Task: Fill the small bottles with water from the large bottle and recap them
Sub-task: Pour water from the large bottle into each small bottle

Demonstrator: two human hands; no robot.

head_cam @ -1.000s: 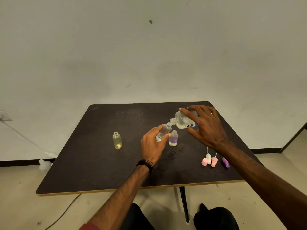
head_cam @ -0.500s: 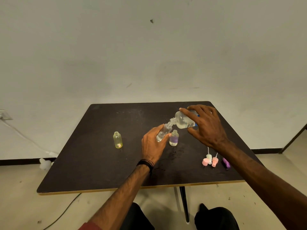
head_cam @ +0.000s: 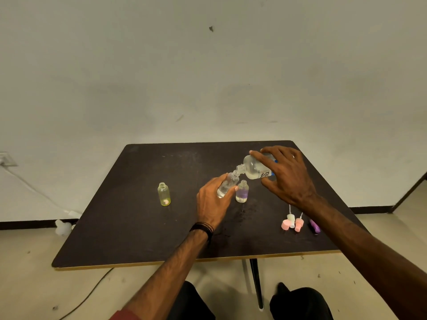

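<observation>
My left hand (head_cam: 213,199) grips the clear small bottle (head_cam: 227,184) tilted at frame centre, meeting the large bottle (head_cam: 255,168); my right hand (head_cam: 286,174) grips that, tipping it to pour.

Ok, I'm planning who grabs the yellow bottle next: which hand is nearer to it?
Left. The left hand, gripping the small clear bottle, is just right of the yellow bottle. The right hand holds the large bottle farther right.

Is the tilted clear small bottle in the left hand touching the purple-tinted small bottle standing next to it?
Cannot tell. In the head view the clear small bottle and the purple-tinted bottle sit side by side, and the left hand's thumb covers where they might meet.
</observation>
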